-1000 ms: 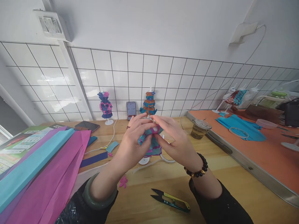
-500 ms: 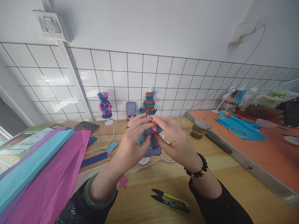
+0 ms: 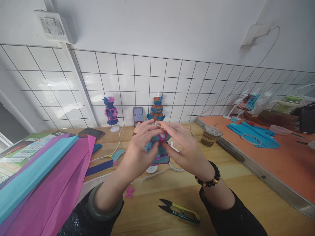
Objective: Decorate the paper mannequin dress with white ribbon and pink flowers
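Both my hands close around the top of a small teal and pink crepe-paper dress on a mini mannequin stand, whose round white base shows below. My left hand grips the dress from the left, its thumb against the front and fingers over the top. From the right, my right hand holds it the same way, with thumb and fingers pinching near the bodice. The fingers hide much of the upper dress. Nearer me on the table lie yellow-and-black thread snips and a pink paper flower.
Crepe-paper sheets are stacked at left. Two dressed mini mannequins, one blue and pink, one teal and brown, stand against the tiles beside a propped phone. A lidded cup stands right, near an orange surface.
My hands stay around the dress almost unmoved; my right wrist has shifted very slightly. At the far right, something dark red has appeared by the blue fabric, and items at the edge have shifted.
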Tool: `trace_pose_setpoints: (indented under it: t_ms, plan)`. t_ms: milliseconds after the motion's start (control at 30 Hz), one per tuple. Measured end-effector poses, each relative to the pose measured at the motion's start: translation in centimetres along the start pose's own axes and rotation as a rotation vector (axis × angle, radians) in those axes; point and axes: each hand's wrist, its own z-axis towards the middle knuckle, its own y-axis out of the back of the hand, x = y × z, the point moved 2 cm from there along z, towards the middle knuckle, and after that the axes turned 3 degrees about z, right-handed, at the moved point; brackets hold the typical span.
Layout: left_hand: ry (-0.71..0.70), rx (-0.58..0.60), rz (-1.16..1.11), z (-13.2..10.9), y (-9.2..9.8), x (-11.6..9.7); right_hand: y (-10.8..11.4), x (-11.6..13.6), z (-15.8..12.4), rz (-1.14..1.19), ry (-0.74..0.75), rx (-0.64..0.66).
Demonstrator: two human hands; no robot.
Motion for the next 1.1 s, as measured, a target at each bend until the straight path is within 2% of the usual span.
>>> trace_pose_setpoints:
  t_ms: [667,1100]
  plan:
    - [0.0,0.013,-0.004,0.14,0.17,-0.16,-0.02,0.15,0.08,-0.057,0.062,-0.01]
    - [0.0,0.058,-0.001,0.12,0.28,-0.2,-0.22,-0.04,-0.08,0.004,0.02,-0.015]
